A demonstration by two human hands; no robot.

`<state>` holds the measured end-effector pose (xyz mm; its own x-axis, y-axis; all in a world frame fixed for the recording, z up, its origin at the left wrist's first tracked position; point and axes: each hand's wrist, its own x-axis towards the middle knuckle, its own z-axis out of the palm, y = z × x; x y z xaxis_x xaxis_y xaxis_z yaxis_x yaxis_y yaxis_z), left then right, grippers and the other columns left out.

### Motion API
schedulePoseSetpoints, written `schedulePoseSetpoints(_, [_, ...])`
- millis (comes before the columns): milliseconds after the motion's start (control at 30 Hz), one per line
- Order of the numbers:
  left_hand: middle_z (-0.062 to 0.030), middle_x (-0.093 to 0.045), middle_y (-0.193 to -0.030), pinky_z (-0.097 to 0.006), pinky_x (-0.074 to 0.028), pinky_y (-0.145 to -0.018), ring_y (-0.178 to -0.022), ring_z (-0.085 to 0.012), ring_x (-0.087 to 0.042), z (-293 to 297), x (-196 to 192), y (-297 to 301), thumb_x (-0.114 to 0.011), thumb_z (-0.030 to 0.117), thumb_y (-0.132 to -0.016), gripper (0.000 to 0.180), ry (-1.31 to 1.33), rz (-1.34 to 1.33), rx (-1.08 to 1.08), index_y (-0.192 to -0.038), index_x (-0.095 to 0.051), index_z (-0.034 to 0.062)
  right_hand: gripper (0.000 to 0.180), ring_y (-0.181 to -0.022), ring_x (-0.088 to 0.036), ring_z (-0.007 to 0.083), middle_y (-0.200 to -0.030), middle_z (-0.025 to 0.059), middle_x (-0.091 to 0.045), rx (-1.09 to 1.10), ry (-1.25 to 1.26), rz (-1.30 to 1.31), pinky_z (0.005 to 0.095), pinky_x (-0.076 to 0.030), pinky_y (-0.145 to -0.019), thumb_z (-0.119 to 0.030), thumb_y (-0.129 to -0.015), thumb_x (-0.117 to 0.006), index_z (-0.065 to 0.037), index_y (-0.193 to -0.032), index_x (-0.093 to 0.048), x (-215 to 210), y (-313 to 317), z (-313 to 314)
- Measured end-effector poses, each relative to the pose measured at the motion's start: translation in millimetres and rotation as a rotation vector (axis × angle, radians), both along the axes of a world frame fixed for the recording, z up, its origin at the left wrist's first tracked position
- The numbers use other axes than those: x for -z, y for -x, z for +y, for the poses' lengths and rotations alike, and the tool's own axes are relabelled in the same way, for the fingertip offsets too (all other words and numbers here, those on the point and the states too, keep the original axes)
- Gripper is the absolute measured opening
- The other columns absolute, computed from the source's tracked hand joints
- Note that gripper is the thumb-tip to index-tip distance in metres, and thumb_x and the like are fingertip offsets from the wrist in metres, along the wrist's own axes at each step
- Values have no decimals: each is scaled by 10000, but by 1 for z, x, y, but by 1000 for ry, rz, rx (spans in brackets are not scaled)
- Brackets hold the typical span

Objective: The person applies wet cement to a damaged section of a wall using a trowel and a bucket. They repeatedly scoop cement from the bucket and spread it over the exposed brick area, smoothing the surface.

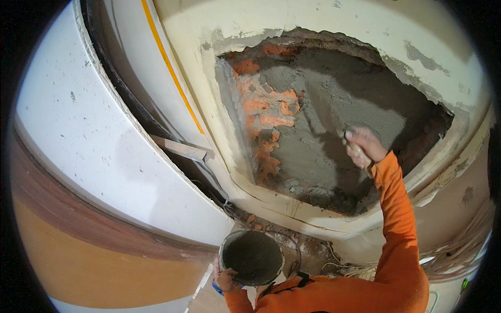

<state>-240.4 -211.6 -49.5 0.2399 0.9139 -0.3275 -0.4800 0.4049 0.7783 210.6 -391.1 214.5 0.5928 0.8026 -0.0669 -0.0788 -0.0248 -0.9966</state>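
My right hand (364,145), on an orange sleeve, is raised against a broken-out patch of wall (334,120) and grips a wooden tool handle (355,152); the blade is hidden against the wet grey mortar. Orange-red bricks (263,112) show bare along the left side of the hole, while grey mortar covers its middle and right. Low down, my left hand (225,278) grips the rim of a round bucket (252,256) filled with dark grey mortar, held close to my body.
A white door or panel (104,135) stands at the left with a dark gap and a wooden strip (180,148) beside it. Brick rubble (271,224) lies on the floor below the hole. Loose cables or fibres (459,250) trail at the lower right.
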Motion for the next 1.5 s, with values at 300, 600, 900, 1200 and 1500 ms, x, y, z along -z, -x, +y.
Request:
schedulePoseSetpoints(300, [-96,-642,-1013,-208,-423,-547,-668,-109,-554,20,-57,-71,-463,-99,-639,613,-247,61,260,-1240,-564,-33,220,-670,-662,292,-732,145,-664,-380,644,-1320,431,-528,-622,-234,-774,-640,-34,-862,-654,121,170,36])
schedulePoseSetpoints(600, [-45,-620,-1020,-175,-398,-592,-731,-63,-524,17,-75,-76,-450,-118,-628,555,-419,32,485,-1144,-633,-27,144,-679,-647,348,-723,178,-641,-405,530,-1316,464,-514,-592,-214,-767,-609,-70,-769,-608,238,259,43])
schedulePoseSetpoints(900, [-140,-646,-1131,-226,-517,-682,-892,-170,-638,45,-50,-13,-427,-175,-561,688,-341,64,404,-1224,-572,-60,368,-826,-637,389,-867,217,-656,-270,369,-792,451,-520,-759,-330,-834,-635,-34,-1053,-644,257,298,55])
schedulePoseSetpoints(1200, [-142,-659,-1085,-219,-497,-615,-829,-161,-632,44,-44,16,-461,-185,-584,662,-146,50,211,-1232,-541,-74,430,-809,-637,396,-894,215,-663,-391,362,-958,460,-519,-745,-344,-889,-577,26,-1106,-608,259,288,47])
schedulePoseSetpoints(1500, [-224,-596,-1219,-414,-543,-871,-1049,-276,-628,34,-24,61,-490,-117,-770,509,-100,-133,128,-1277,-469,-73,411,-905,-593,392,-915,226,-634,-784,83,-804,446,-483,-816,-343,-892,-568,21,-1081,-601,156,266,62])
